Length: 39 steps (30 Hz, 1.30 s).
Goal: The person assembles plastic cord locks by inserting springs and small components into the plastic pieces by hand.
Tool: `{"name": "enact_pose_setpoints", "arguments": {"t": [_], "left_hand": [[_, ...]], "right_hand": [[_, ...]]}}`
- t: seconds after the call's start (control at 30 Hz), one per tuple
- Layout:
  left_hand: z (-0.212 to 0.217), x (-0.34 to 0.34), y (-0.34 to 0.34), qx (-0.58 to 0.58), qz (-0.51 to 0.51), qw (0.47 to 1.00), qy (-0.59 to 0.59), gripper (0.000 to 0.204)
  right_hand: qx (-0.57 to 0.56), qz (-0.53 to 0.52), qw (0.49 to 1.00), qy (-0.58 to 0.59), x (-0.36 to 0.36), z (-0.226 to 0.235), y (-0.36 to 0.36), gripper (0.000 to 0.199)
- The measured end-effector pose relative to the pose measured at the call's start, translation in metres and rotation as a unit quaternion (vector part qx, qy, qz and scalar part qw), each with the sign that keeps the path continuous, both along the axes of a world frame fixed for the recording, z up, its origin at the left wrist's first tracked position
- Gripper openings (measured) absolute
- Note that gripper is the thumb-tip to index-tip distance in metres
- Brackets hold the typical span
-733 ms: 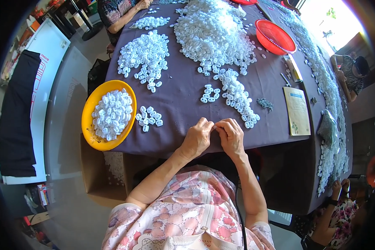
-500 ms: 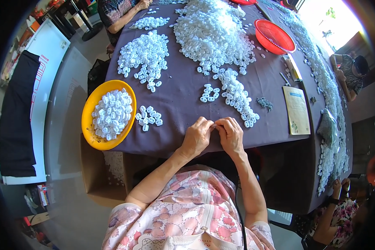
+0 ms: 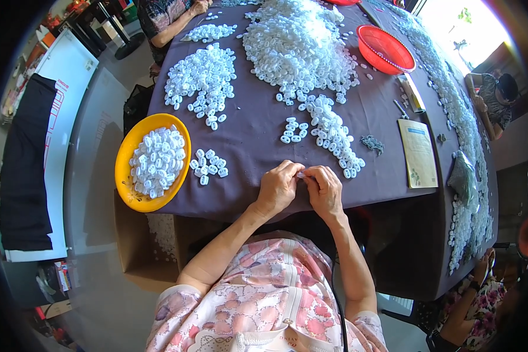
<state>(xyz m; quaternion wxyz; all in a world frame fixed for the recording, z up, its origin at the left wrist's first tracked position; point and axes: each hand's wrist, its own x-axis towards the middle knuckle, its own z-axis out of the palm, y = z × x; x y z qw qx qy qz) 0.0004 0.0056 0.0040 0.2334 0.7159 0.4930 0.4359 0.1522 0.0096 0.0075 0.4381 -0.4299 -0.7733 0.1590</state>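
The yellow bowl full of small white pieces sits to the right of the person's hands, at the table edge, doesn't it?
Not quite: in the head view the yellow bowl, full of small white pieces, sits to the left of the hands, at the table edge.

Table (image 3: 258, 141) (dark purple cloth): white plastic pieces (image 3: 299, 44) heaped, yellow bowl (image 3: 126, 154), red basket (image 3: 386, 49), booklet (image 3: 418, 154).

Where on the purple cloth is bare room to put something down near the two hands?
Bare cloth lies between the small cluster beside the yellow bowl and the left hand, and right of the right hand, toward the booklet. Farther up, the big white heap and the strip of pieces crowd the table.
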Motion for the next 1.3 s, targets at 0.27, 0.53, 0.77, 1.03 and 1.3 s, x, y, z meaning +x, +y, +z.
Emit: {"name": "enact_pose_setpoints", "arguments": {"t": [0.27,0.53,0.77,1.03,1.3], "left_hand": [[0.002,-0.005,0.0,-0.029,-0.02,0.998,-0.056,0.019],[-0.003,-0.005,0.0,-0.028,-0.018,0.996,-0.077,0.011],[-0.005,-0.004,-0.004,0.025,-0.004,1.0,0.0,0.01],[-0.004,-0.005,-0.004,0.041,-0.012,0.998,0.038,0.006],[-0.005,-0.006,-0.002,0.04,-0.028,0.999,0.011,0.005]], "right_hand": [[0.021,-0.005,0.999,-0.031,-0.002,0.0,0.0,0.016],[0.028,-0.02,0.999,-0.04,-0.003,0.0,-0.001,0.016],[0.013,-0.014,0.999,-0.026,-0.003,0.0,-0.001,0.015],[0.009,-0.004,1.0,-0.012,-0.003,-0.001,-0.001,0.015],[-0.001,-0.002,1.0,-0.007,-0.002,-0.002,0.0,0.015]]}}
